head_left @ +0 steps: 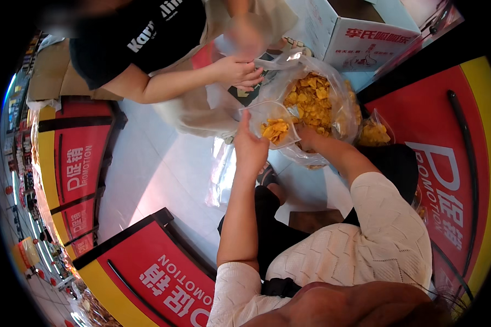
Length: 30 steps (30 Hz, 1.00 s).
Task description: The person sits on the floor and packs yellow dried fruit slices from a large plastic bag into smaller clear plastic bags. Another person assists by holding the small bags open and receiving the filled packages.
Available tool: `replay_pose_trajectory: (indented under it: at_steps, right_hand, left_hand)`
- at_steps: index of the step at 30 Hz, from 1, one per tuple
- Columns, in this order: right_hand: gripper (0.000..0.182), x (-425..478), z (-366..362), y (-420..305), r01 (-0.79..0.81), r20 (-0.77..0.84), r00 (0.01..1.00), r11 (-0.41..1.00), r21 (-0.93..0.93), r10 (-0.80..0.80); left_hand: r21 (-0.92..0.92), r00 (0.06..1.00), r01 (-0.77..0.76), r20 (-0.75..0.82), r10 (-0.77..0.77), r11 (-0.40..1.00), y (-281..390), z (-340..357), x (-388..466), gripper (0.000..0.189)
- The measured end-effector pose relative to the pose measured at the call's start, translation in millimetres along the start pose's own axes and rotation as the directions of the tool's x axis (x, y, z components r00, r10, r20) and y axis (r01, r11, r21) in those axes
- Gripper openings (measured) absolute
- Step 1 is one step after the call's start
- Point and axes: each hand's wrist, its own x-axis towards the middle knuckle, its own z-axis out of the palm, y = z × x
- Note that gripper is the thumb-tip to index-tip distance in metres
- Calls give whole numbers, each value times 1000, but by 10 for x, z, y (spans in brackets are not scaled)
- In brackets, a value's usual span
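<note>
My left hand grips the edge of a small clear plastic bag, its index finger extended along the rim. Orange-yellow chips lie inside that small bag. On its other side, my right hand reaches into a large clear plastic bag at the small bag's mouth; its fingers are partly hidden, so what they hold cannot be told. A heap of the same chips fills the large bag. A filled smaller bag of chips rests to the right of it.
Across from me another person in a black T-shirt holds a hand near the large bag. A white printed carton stands behind it. Red promotion stands flank the tiled floor. Clear plastic packaging lies near my foot.
</note>
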Motion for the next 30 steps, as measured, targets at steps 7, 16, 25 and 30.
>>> replay_pose_trajectory:
  at_steps: [7, 16, 25, 30]
  right_hand:
    - [54, -178, 78, -60, -12, -19, 1000, 959, -284, 7]
    - [43, -132, 309, -55, 77, 98, 993, 976, -205, -58]
    - [43, -218, 453, -24, 52, -91, 994, 985, -163, -67]
    - [45, -238, 432, -81, 123, 77, 991, 970, -208, -109]
  left_hand:
    - [-46, 993, 12, -119, -17, 999, -236, -251, 67, 74]
    - [-71, 992, 16, -124, -24, 997, -162, -363, 42, 76]
    - [-70, 994, 3, -107, -11, 998, -238, -318, 51, 74]
    - [-62, 990, -52, -131, 44, 997, -344, -298, 73, 74]
